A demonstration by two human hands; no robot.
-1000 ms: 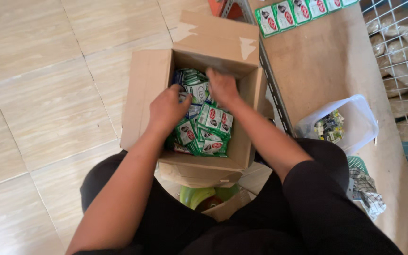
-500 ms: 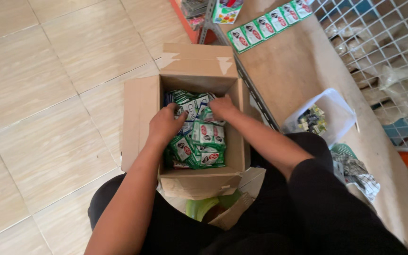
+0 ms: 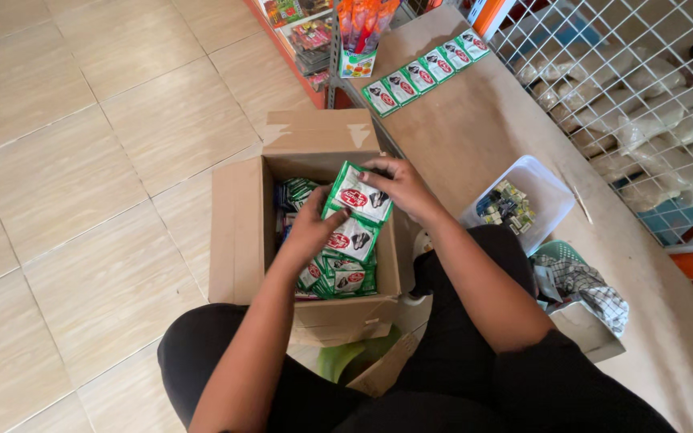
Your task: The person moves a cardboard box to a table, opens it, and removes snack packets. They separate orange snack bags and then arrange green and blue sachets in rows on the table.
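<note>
While both hands work over the open box:
Left hand: grasping glossy green sachet strip.
Right hand: pinching strip's top.
Box: brown cardboard, rectangular, holding more sachets.

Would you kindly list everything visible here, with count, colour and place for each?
cardboard box: one, brown, open on the tiled floor before the person.
sachets: many, green and white, stacked inside the box.
sachet strip: one, green and white, lifted above the box in both hands.
row of sachets: one strip of six, green, on the brown counter.
plastic tub: one, clear, on the counter, holding small items.
wire rack: one, white, right, holding pale bags.
checked cloth: one, grey-white, right of the lap.
left hand: grip on the strip's lower part.
right hand: grip on the strip's top.
</note>
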